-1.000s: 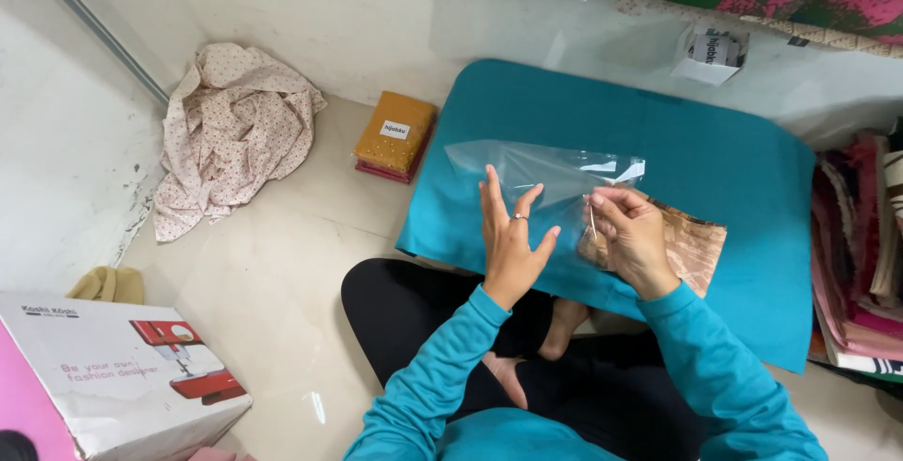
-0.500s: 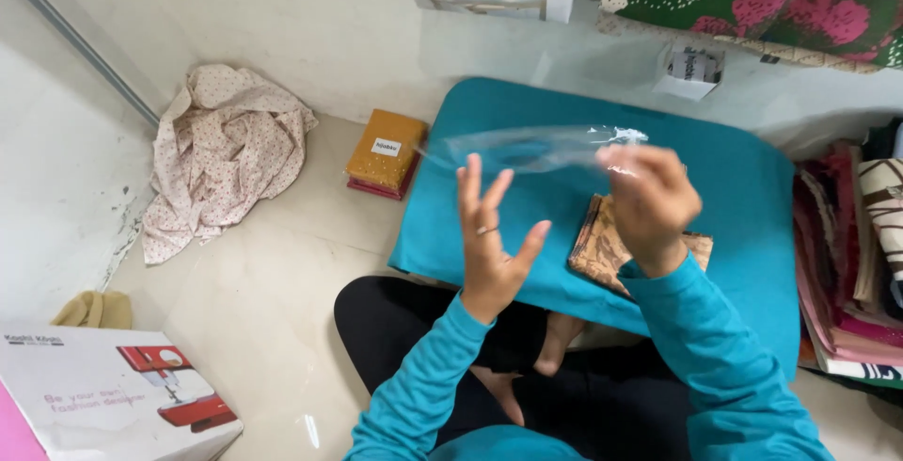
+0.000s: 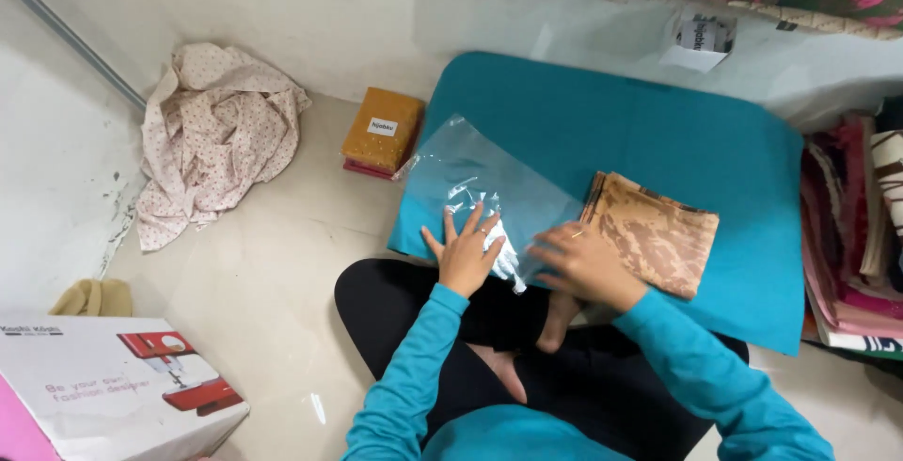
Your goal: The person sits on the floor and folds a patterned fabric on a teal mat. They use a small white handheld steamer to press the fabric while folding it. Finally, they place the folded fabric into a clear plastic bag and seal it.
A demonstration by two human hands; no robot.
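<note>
Lowered from mid-air, clear plastic bag (image 3: 480,174) now flat, glossy, creased, both hands' fingers (image 3: 467,226) spread open, pressing it

Pale tiled floor (image 3: 273,263), white wall (image 3: 310,9)

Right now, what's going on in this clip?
A person sitting cross-legged on the floor presses a clear plastic bag flat on a teal mat. The left hand lies spread on the bag's near end, and the right hand rests at its edge beside a folded brown patterned cloth. A crumpled dotted fabric and an orange packet lie on the floor to the left.
</note>
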